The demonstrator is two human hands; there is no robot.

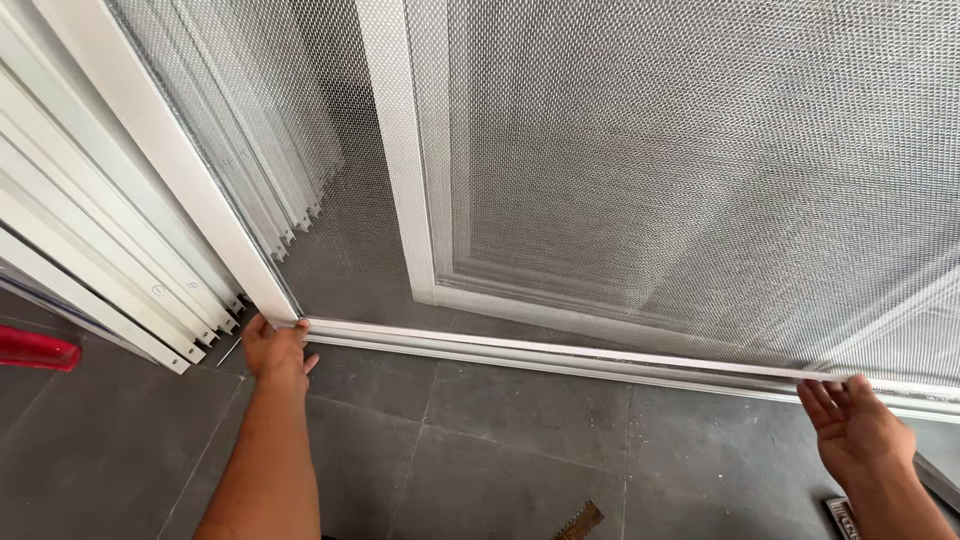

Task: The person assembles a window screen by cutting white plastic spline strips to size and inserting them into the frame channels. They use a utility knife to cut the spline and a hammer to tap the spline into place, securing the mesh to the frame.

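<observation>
Dark grey stone floor tiles (480, 440) are lying under a tall white-framed wire-mesh screen panel (640, 170) standing upright. Along its bottom edge, a long thin white strip (560, 352) is being held at both ends: the left hand (275, 350) is pinching it at the corner, fingers curled together, while the right hand (850, 425) is supporting the far end, fingers extended side by side. It is looking light, bendy, smooth, best gripped near both ends; white metal profiles (90, 260) are leaning left
</observation>
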